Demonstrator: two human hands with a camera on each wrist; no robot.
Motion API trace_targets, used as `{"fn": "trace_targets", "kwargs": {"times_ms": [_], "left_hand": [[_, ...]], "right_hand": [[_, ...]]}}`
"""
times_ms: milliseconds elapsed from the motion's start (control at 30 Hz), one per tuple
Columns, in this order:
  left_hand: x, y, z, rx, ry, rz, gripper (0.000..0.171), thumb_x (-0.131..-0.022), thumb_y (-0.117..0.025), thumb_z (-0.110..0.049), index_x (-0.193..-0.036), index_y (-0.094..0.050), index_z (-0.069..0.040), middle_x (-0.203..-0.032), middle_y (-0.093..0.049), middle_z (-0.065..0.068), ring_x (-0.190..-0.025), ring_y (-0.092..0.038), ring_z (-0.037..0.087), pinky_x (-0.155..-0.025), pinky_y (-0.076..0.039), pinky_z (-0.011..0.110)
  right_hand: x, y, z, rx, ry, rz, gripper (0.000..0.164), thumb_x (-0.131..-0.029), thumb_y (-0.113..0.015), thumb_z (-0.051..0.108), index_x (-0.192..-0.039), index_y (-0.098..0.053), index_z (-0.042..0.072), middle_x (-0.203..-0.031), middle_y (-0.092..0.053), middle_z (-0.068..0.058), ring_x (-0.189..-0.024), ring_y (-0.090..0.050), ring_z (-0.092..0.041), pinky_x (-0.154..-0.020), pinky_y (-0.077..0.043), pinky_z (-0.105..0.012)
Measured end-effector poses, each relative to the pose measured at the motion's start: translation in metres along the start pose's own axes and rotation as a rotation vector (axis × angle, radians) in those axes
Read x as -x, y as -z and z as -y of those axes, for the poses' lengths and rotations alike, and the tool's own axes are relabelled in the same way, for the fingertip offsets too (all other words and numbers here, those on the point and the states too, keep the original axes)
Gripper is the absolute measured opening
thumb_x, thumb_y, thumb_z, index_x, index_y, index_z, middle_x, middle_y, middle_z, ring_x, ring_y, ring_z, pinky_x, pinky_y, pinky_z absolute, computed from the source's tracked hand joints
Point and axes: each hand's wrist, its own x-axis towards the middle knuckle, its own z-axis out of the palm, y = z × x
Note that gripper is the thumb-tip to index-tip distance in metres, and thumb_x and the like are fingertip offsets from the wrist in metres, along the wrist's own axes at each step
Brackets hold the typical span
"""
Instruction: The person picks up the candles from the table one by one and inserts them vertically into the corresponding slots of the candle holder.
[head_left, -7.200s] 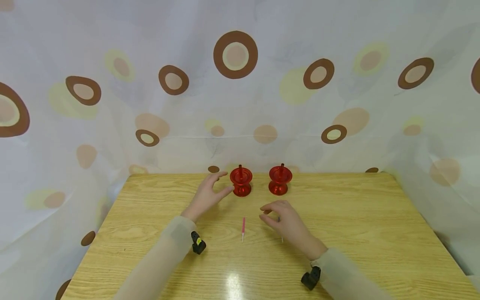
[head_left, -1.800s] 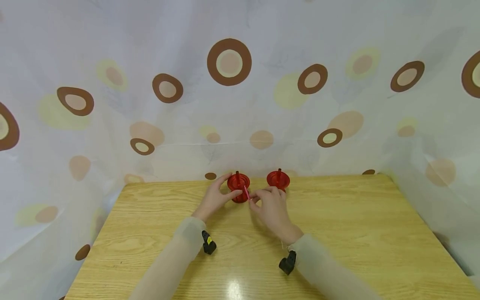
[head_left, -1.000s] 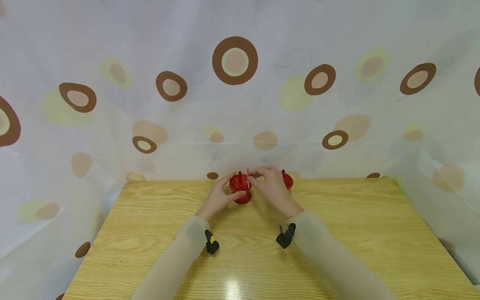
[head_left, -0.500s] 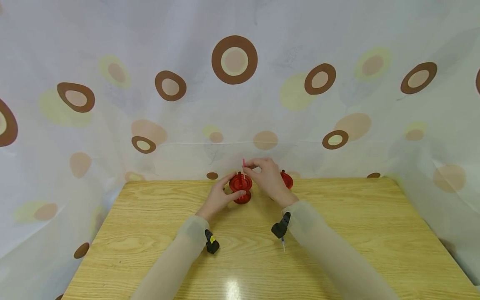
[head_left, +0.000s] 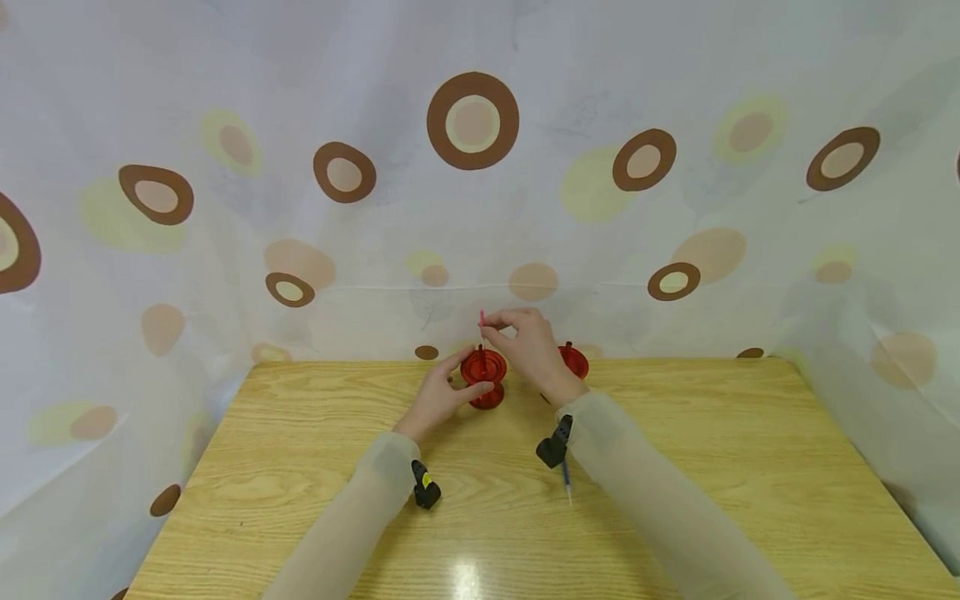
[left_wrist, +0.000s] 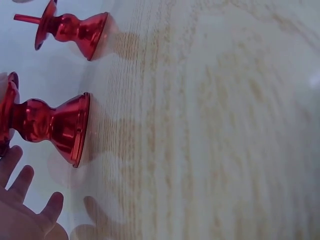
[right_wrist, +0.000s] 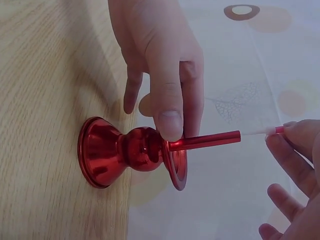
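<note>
My left hand (head_left: pixel 435 404) holds the left red metallic candlestick (right_wrist: pixel 102 152) by its dish, thumb over the near rim and fingers round the far side. The candlestick stands upright on the table, a thin red tube rising from its dish. Above it, my right hand (head_left: pixel 528 346) pinches a slim pink candle (head_left: pixel 482 318) upright between thumb and forefinger. In the right wrist view the candle's narrow white lower end (right_wrist: pixel 255 132) is right at the mouth of the tube. The remaining right fingers (right_wrist: pixel 285 200) are loosely bent.
A matching second candlestick (head_left: pixel 574 361) stands to the right, partly hidden behind my right hand. Partly under the right wrist camera (head_left: pixel 555 446), a blue candle (head_left: pixel 567 483) lies on the wooden table (head_left: pixel 712 467). A patterned curtain (head_left: pixel 405 208) hangs directly behind the table.
The pink candle was lifted from the table, turned white end down and raised leftward over the left candlestick's tube. My left hand moved in from beside that candlestick and took hold of it.
</note>
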Motion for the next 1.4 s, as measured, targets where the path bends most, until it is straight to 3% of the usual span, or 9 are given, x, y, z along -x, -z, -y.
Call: {"fn": "trace_targets", "kwargs": {"times_ms": [967, 1400], "left_hand": [[-0.001, 0.0, 0.001, 0.01, -0.002, 0.011, 0.078, -0.095, -0.079, -0.03, -0.161, -0.041, -0.013, -0.164, -0.042, 0.006, -0.152, -0.035, 0.029, -0.119, -0.036, 0.055], [-0.002, 0.0, 0.003, 0.009, 0.002, 0.014, 0.078, -0.095, -0.079, -0.029, -0.16, -0.042, -0.012, -0.164, -0.042, 0.006, -0.152, -0.036, 0.029, -0.118, -0.038, 0.054]], "right_hand": [[-0.004, -0.008, -0.006, 0.028, 0.025, 0.026, 0.018, -0.099, -0.072, 0.016, -0.108, -0.08, 0.002, -0.107, -0.078, -0.011, -0.111, -0.061, -0.034, -0.102, -0.045, -0.053], [-0.004, -0.011, -0.013, 0.023, 0.051, 0.024, 0.016, -0.098, -0.073, 0.013, -0.105, -0.081, 0.001, -0.104, -0.079, -0.012, -0.107, -0.067, -0.033, -0.098, -0.051, -0.054]]}}
